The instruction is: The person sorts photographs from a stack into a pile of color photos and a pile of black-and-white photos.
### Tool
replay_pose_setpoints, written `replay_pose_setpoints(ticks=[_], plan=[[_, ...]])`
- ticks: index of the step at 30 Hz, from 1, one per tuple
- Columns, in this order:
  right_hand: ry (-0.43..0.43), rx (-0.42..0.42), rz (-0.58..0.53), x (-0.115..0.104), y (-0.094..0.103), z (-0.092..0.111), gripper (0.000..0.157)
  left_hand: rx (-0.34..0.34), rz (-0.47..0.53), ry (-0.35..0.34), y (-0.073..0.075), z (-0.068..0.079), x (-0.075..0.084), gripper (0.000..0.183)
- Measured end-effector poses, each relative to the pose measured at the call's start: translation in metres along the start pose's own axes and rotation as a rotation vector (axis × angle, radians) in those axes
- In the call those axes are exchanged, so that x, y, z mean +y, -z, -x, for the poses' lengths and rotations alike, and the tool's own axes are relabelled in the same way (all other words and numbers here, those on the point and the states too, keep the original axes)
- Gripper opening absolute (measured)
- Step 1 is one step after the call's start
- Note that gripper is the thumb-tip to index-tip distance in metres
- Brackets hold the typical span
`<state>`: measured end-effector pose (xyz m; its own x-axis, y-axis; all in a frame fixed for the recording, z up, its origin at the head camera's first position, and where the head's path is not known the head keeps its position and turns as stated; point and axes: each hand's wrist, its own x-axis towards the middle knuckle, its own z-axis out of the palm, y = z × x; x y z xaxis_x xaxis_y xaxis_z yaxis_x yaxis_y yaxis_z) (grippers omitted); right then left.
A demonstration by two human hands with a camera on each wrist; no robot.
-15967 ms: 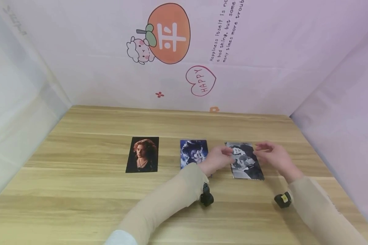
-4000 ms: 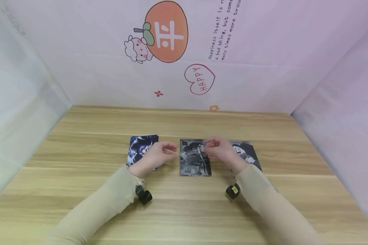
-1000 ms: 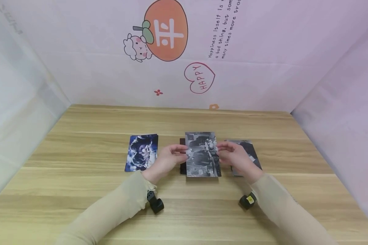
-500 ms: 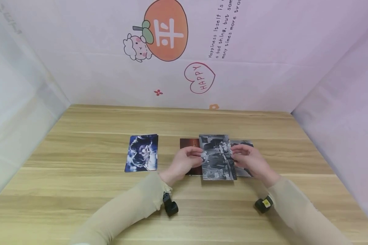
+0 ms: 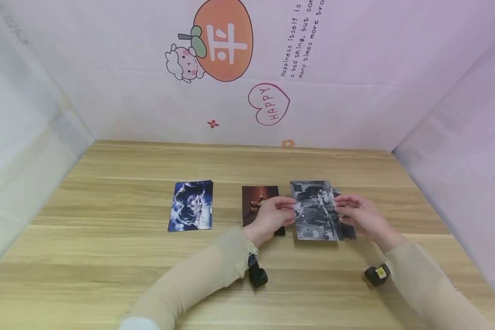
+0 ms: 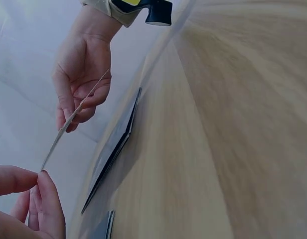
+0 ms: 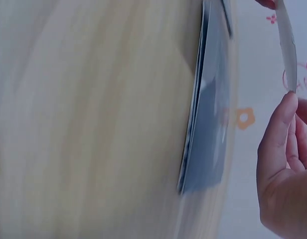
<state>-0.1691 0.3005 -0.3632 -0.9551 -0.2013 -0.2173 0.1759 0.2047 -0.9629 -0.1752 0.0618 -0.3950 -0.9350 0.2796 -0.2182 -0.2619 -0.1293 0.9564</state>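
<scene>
Black-and-white photo (image 5: 313,215) held above wooden table (image 5: 86,261), left hand (image 5: 272,215) pinching its nine o'clock edge between thumb and fingers, right hand (image 5: 365,217) likewise at three o'clock, dark print (image 5: 348,233) underneath toward four, reddish photo (image 5: 251,201) at nine, blue photo (image 5: 190,206) beyond.

On the table (image 5: 313,293), the middle pile (image 5: 252,205) is flanked by the left pile (image 5: 190,206) and right pile (image 5: 348,232). Partly above the latter, a photo (image 5: 314,211) is held between left hand (image 5: 271,216) and right hand (image 5: 364,217). The table is backed by a wall (image 5: 346,114).
</scene>
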Motion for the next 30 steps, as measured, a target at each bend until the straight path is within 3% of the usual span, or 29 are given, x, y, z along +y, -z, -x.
replay_pose_setpoints(ticks=[13, 18, 25, 30], plan=[[-0.040, 0.035, 0.143, 0.012, 0.029, -0.006, 0.023, -0.024, 0.040, 0.068, -0.023, -0.012, 0.000, 0.030], [-0.064, 0.050, 0.188, 0.014, 0.033, -0.009, 0.036, -0.030, 0.049, 0.076, -0.028, -0.013, 0.001, 0.030], [-0.099, 0.061, 0.192, 0.016, 0.039, -0.012, 0.033, -0.037, 0.036, 0.083, -0.031, -0.014, 0.001, 0.031], [-0.114, 0.062, 0.252, 0.017, 0.040, -0.014, 0.040, -0.054, 0.049, 0.106, -0.032, -0.016, 0.000, 0.035]])
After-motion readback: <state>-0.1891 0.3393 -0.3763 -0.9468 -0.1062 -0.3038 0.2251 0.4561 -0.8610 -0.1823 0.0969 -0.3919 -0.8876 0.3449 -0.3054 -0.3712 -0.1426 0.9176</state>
